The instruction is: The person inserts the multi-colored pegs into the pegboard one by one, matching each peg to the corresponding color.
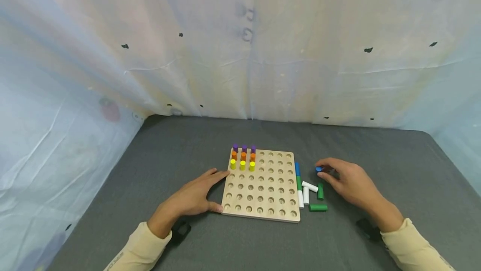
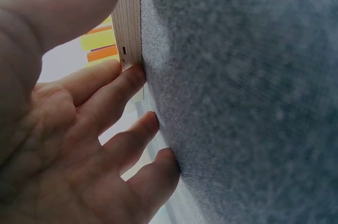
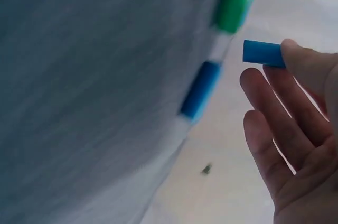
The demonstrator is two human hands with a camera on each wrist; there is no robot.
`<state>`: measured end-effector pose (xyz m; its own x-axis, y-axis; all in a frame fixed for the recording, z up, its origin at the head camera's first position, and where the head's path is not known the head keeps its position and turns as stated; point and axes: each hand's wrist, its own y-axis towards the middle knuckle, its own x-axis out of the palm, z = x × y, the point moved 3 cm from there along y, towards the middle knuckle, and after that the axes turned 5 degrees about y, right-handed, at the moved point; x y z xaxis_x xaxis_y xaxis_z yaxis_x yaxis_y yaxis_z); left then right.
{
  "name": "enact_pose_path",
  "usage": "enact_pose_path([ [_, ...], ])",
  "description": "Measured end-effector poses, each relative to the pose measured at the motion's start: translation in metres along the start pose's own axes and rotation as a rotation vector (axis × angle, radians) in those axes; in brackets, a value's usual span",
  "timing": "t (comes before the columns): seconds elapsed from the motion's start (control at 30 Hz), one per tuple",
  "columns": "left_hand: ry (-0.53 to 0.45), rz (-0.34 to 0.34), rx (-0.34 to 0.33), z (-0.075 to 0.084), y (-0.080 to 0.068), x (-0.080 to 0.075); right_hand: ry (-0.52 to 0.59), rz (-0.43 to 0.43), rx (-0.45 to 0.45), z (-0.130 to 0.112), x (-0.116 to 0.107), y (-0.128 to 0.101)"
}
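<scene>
A: Risk first: the right hand [image 1: 351, 183] pinches a blue peg [image 1: 319, 169] right of the board [image 1: 259, 187], only by its end.

B: It may slip. The left hand [image 1: 195, 198], fingers flat, steadies the board's left edge on the worktop [image 1: 112, 204]; lifting frees it.

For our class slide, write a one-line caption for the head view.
Left hand steadies the wooden pegboard while right hand lifts a blue peg.
</scene>
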<state>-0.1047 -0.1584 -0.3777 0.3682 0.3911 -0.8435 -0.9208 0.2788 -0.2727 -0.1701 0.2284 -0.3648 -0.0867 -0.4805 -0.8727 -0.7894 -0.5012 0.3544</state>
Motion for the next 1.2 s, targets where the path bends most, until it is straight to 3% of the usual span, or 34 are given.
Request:
enact_pose_path([
  [0.2,-0.003,-0.022,-0.012,-0.002,0.003,0.001,0.062,-0.056,-0.014,-0.032,-0.001,0.019],
  [0.4,-0.012,-0.028,0.001,-0.006,0.003,-0.005,0.142,-0.099,-0.099,-0.073,0.005,0.046],
  [0.6,0.019,0.008,-0.011,-0.006,0.0,-0.009,0.239,-0.128,-0.161,-0.108,0.015,0.071],
  [0.87,0.072,0.057,0.01,-0.004,-0.005,-0.01,0.378,-0.224,-0.163,-0.134,0.04,0.092],
  [1.2,0.057,0.05,0.041,-0.004,-0.003,-0.013,0.278,-0.32,-0.181,-0.152,0.066,0.108],
])
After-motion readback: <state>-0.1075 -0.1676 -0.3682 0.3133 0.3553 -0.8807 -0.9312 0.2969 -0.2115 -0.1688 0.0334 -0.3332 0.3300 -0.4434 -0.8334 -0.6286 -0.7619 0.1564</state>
